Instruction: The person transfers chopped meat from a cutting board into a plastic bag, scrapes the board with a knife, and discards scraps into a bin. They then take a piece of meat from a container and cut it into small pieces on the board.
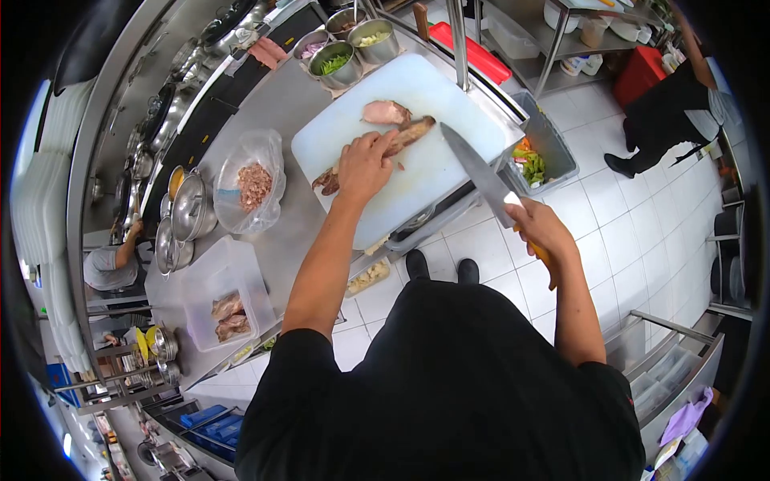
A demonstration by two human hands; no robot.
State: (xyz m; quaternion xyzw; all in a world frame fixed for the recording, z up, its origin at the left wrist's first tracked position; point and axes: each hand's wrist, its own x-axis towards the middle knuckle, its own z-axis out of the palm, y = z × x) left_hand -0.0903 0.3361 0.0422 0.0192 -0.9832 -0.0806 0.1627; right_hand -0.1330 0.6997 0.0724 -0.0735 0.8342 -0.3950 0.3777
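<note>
On the white cutting board (425, 88), my left hand (365, 166) presses down on a long piece of browned meat (413, 136), its fingers bent over the middle. Both ends of the meat stick out from under the hand. A paler slab of meat (386, 112) lies just beyond it. My right hand (541, 230) is closed round the yellow handle of a large kitchen knife (475, 167). The broad blade points up and left over the board's right side, its tip near the end of the meat but apart from it.
Metal containers of chopped greens (334, 64) and pale pieces (374, 40) stand behind the board. At left are a plastic-lined bowl of diced meat (255, 186) and a clear tub (200, 276) with meat. A grey bin (565, 152) holds scraps. Another person (662, 104) walks at right.
</note>
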